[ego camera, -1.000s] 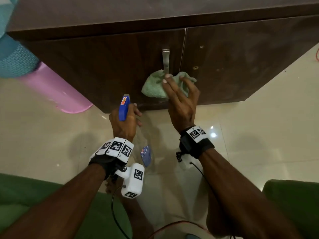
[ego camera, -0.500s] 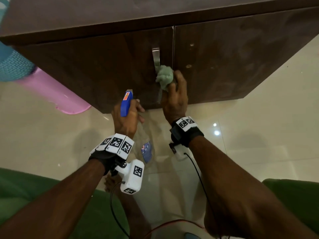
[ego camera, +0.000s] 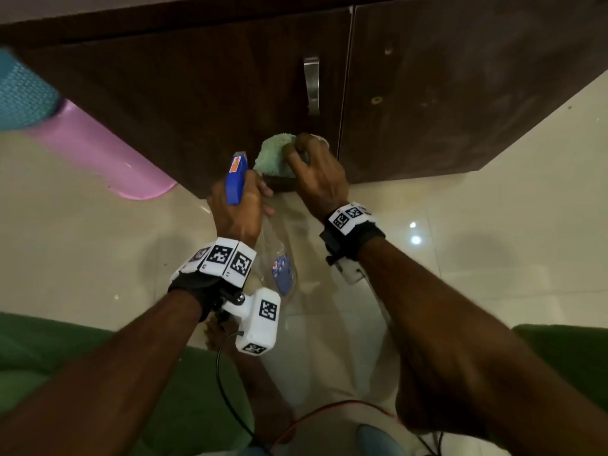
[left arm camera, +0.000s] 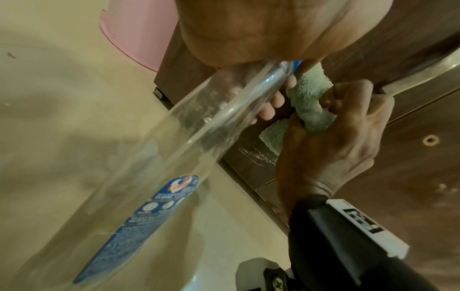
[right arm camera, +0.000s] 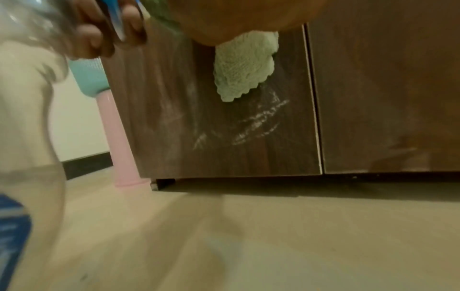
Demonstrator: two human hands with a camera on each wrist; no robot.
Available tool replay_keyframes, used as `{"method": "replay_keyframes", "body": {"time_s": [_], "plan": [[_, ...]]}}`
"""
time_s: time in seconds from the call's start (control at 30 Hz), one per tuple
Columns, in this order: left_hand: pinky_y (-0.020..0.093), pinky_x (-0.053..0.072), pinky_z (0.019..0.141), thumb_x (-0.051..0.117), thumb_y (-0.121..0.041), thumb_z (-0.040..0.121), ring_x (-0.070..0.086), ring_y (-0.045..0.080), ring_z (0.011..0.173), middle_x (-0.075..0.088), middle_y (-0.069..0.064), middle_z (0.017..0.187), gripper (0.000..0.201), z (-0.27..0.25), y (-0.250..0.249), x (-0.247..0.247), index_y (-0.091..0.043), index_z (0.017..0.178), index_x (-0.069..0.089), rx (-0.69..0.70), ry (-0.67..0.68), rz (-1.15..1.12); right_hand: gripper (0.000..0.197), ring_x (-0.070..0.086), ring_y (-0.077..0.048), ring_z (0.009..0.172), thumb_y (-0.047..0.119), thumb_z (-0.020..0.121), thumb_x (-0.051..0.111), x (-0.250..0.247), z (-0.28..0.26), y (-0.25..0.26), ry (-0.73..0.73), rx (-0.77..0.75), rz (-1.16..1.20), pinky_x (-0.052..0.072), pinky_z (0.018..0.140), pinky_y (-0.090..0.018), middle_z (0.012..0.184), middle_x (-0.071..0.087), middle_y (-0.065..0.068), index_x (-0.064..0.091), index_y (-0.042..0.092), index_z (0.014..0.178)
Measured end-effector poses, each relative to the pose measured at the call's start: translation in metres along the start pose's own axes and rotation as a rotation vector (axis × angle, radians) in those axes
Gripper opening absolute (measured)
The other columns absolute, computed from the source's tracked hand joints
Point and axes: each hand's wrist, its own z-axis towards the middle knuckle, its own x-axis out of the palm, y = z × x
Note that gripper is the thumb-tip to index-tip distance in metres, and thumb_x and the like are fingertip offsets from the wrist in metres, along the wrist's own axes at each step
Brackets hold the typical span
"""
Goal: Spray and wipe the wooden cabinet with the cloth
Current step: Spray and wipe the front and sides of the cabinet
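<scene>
Because the cloth (ego camera: 273,154) is a soft, light terry rag that bunches and folds under any pressure, it probably handles best balled into the palm with the fingers spread behind it, so the pad stays flat against the wood rather than rolling up. It sits low on the left door of the wooden cabinet (ego camera: 184,93), below the metal handle (ego camera: 312,83) and close to the seam between the two doors. The right hand (ego camera: 317,179) has its fingers curled round the cloth, gripping a wad of it and pressing it to the door; pale wet streaks show on the wood just beneath it in the right wrist view. The spray bottle (ego camera: 279,258) looks light, a clear, smooth plastic body likely to be slippery if wet, so the neck under the blue trigger head (ego camera: 236,181) is the sensible hold. The left hand (ego camera: 237,212) is clamped there, fingers wrapped round the neck, the bottle hanging above the floor (ego camera: 493,241) just beside the cloth.
</scene>
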Motion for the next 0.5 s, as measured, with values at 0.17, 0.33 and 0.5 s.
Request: {"method": "replay_keyframes", "body": {"time_s": [0.17,0.33,0.5], "plan": [[0.043,0.058,0.065,0.049,-0.026,0.098,0.063,0.026,0.052,0.068,0.006,0.074,0.026,-0.001,0.007,-0.012,-0.015,0.078,0.061,-0.125,0.028,0.073,0.025,0.050,-0.029,0.089,0.006,0.090,0.055,0.020,-0.038,-0.038,0.220,-0.319,-0.211,0.043,0.074,-0.042,0.113,0.056,-0.018,0.054,0.005,0.115],[0.028,0.058,0.053,0.052,-0.026,0.095,0.061,0.021,0.048,0.071,0.007,0.082,0.030,0.009,0.020,-0.022,0.000,0.103,0.065,-0.324,0.096,0.171,0.023,0.052,-0.030,0.088,0.007,0.088,0.052,0.025,-0.045,-0.030,0.407,-0.311,-0.256,0.044,0.073,-0.041,0.107,0.059,-0.016,0.057,0.004,0.110],[0.047,0.061,0.079,0.049,-0.063,0.075,0.071,0.037,0.081,0.073,0.014,0.099,0.069,0.024,0.036,-0.043,-0.006,0.110,0.066,-0.359,-0.194,0.139,0.039,0.065,-0.036,0.108,0.017,0.089,0.057,0.083,0.011,0.045,0.452,-0.551,0.008,0.048,0.095,-0.039,0.121,0.065,-0.021,0.059,0.001,0.124]]}}
